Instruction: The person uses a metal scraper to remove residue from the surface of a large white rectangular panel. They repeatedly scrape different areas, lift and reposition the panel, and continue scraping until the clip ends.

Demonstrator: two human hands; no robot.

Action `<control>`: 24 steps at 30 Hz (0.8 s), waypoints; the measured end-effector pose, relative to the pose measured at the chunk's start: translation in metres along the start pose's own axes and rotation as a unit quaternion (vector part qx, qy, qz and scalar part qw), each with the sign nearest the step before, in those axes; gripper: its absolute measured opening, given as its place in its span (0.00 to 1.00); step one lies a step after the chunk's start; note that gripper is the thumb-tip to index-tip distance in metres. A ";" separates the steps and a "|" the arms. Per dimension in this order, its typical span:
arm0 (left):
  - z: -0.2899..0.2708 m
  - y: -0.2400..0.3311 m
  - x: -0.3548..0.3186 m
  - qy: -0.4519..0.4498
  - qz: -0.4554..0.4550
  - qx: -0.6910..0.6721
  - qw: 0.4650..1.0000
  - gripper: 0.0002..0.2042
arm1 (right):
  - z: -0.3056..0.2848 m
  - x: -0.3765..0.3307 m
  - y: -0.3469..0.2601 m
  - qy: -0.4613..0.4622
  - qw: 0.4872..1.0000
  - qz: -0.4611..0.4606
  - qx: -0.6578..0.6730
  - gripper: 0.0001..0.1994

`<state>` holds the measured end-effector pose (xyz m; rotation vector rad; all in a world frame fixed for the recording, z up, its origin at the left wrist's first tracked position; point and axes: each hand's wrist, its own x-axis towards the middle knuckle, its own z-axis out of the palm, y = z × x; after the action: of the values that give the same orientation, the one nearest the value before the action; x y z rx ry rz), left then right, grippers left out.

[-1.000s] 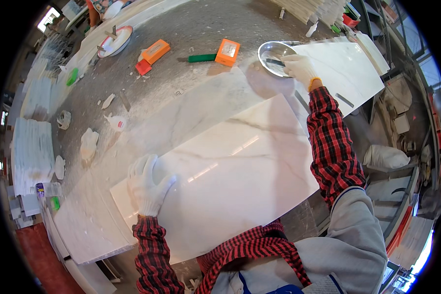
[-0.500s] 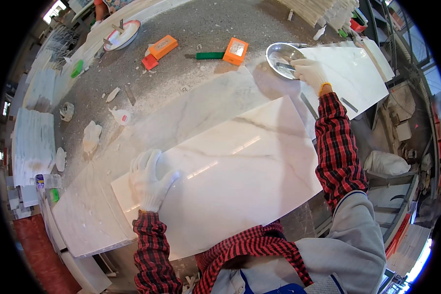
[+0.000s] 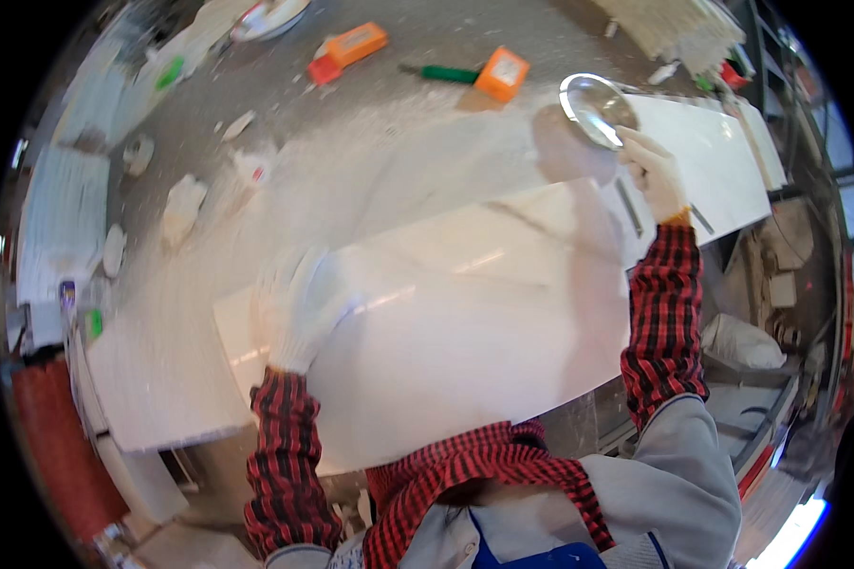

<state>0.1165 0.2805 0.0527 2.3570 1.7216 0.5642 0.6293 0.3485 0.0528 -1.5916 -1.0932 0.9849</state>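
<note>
We see the left hand [image 3: 296,305], in a white glove, lying flat on the near-left part of a large white marble slab [image 3: 465,313], its fingers spread and pressed on the stone, clamped on nothing; the right hand [image 3: 653,171], also gloved, is stretched to the far right, its fingers closed on the rim of a round metal bowl [image 3: 593,106]; the bowl sits at the far-right end of the slab, tilted a little; a second white slab [image 3: 721,161] lies just beside it to the right; both slabs rest on a dusty grey surface [image 3: 351,123]; far of the slab lie an orange block with a green handle [image 3: 489,73] and an orange-red tool [image 3: 348,49], well apart from both hands; white scraps [image 3: 182,207] lie to the far left.
</note>
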 end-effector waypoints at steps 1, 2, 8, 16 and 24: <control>0.002 -0.004 -0.002 -0.003 -0.007 -0.013 1.000 0.31 | -0.004 -0.009 0.008 -0.006 0.999 -0.030 -0.015 0.20; 0.001 -0.011 -0.005 0.014 0.014 -0.022 1.000 0.32 | 0.003 -0.017 0.013 -0.021 0.998 -0.061 -0.023 0.20; 0.001 -0.029 -0.016 0.021 0.039 0.006 0.999 0.30 | 0.085 -0.102 -0.010 -0.065 0.995 0.067 0.019 0.20; 0.017 -0.051 -0.028 0.084 0.056 0.020 0.995 0.23 | 0.191 -0.139 -0.021 -0.168 0.978 0.110 0.052 0.18; 0.036 -0.078 -0.033 0.167 0.040 -0.009 0.985 0.21 | 0.236 -0.143 -0.017 -0.231 0.970 0.077 0.008 0.16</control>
<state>0.0533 0.2776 -0.0138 2.4382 1.7401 1.0352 0.3641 0.2736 0.0274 -1.4866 -1.2766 1.5179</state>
